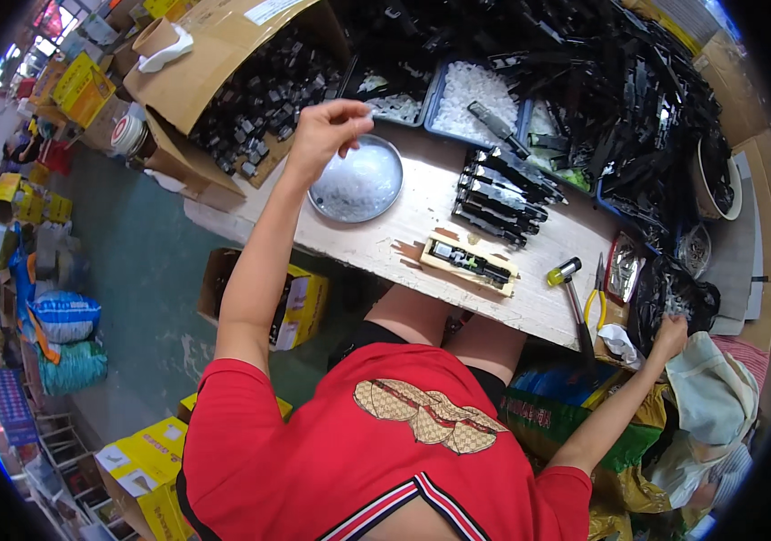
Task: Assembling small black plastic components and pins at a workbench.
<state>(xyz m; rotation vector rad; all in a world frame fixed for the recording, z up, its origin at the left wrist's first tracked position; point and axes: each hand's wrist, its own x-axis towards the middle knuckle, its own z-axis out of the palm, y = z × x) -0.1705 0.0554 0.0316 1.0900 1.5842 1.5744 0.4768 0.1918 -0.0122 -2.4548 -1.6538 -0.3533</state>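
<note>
My left hand is raised over the rim of a round metal dish holding small clear, whitish pieces. Its thumb and fingers are pinched together, and a small whitish piece shows at the fingertips. Far to the right, my right hand reaches to a black plastic bag with small shiny pieces in it. Those fingers are bent together, and what they grip is too small to make out. In front of me a wooden fixture cradles a black mechanism. Several black slide-like parts lie in a row behind it.
A hammer, yellow-handled pliers and a red tray lie on the right of the table. Blue trays of small white pieces stand behind, below a heap of black parts. An open carton holds dark metal parts on the left.
</note>
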